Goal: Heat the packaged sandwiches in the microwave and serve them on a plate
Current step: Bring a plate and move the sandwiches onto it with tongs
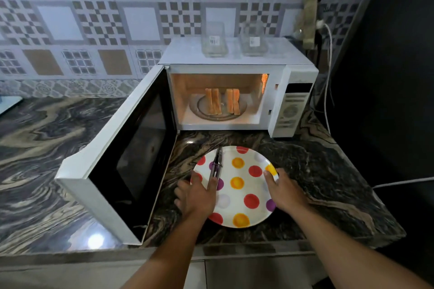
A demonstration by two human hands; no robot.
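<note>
Sandwiches [222,101] upright on microwave [234,91] turntable, frame centre. Left hand [199,192] fingers flat on tongs [216,166]; right hand [284,189] loosely touching plate [242,195] rim. Risk: tongs slide off; halves topple when lifted.

Microwave [234,91] white, door swung fully open, cavity lit. 2 sandwiches [222,101] stood on edge, side by side, on its turntable. Polka-dot plate [244,195] lay flat on the counter before it.

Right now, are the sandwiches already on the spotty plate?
No, the sandwiches stand inside the open microwave, and the plate holds only tongs.
</note>
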